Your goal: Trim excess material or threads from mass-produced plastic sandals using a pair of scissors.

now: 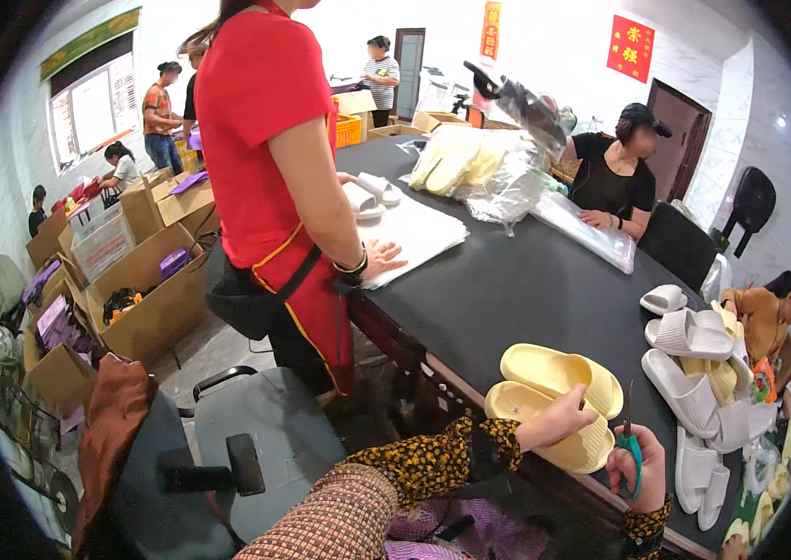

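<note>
A pair of pale yellow slide slippers (545, 366) lies side by side at the near edge of the dark table (442, 289). My left hand (556, 422) reaches over the nearer slipper (582, 450), its fingers bent together at the strap; whatever lies between the fingertips is too small to make out. In my right hand (649, 471) is a pair of scissors (633, 452) with teal handles. The fingers are through and around the handles, and the dark blades point up, just right of the slippers.
White and yellow slippers (685, 378) pile up at the table's right end. A person in red (270, 140) stands at the left, hand on white sheets (419, 233). Bagged yellow slippers (470, 159) lie farther back. A grey chair (265, 448) and cardboard boxes (148, 308) stand left.
</note>
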The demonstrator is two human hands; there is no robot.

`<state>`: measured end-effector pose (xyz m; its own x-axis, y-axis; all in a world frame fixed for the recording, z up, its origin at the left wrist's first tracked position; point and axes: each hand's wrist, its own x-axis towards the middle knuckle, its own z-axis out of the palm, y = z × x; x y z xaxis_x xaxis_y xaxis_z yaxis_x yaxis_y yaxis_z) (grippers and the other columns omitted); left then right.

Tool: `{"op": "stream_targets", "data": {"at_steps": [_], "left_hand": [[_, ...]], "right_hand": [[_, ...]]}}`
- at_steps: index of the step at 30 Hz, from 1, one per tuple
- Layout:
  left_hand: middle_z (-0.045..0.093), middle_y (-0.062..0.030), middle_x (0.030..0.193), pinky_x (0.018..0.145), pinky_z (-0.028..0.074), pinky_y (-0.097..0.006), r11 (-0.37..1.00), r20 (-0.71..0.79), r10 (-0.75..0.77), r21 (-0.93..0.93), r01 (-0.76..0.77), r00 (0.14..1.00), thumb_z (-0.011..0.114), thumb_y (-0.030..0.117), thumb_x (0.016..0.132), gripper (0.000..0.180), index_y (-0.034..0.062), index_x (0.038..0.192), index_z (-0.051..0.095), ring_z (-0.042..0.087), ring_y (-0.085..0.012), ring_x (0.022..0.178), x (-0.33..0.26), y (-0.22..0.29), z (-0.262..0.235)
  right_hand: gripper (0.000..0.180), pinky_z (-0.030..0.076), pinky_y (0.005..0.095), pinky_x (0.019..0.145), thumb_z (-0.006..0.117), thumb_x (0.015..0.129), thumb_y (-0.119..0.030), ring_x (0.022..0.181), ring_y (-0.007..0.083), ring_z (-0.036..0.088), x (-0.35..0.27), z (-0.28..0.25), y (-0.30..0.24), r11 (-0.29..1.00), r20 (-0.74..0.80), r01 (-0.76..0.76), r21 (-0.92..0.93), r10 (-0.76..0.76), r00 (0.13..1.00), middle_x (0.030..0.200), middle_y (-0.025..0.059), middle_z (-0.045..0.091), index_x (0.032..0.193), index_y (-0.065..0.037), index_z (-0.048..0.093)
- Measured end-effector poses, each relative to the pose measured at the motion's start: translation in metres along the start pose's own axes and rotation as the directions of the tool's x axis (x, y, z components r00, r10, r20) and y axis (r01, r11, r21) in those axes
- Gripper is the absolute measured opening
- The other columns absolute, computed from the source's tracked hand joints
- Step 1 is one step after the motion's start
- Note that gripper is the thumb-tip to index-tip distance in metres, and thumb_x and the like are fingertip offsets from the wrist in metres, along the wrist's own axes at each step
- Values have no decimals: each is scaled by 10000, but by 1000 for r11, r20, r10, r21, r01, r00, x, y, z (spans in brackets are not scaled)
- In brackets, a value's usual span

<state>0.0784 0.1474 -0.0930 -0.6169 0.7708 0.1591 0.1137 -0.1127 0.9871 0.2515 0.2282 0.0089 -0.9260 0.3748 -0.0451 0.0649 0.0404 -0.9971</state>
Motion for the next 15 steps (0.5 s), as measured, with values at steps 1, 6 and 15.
{"op": "stream_targets", "data": {"at_steps": [1,6,15], "left_hand": [[596,-174,1050,837,469,-331,1000,-1,-1,-1,1,1000,574,189,852,524,-51,1274,377,575,-220,970,1,-3,3],[590,-185,1064,852,464,-340,997,18,65,-34,-64,998,559,198,844,516,-69,1252,391,571,-229,986,4,-3,2],[578,-195,1100,883,453,-335,999,-16,38,6,-38,999,565,213,844,538,-90,1253,391,561,-226,1024,-1,5,0]], "right_hand": [[312,382,222,367,575,808,-1,431,90,491,-1,3,-2,1000,4,6,-6,-6,1000,670,80,584,1112,-2,507],[310,370,214,362,576,808,-13,438,89,488,-2,11,0,999,41,43,-25,-42,998,666,70,578,1110,-9,507],[340,388,221,391,584,802,5,468,94,506,-2,7,15,998,97,16,-59,-11,995,697,75,589,1130,-2,499]]}}
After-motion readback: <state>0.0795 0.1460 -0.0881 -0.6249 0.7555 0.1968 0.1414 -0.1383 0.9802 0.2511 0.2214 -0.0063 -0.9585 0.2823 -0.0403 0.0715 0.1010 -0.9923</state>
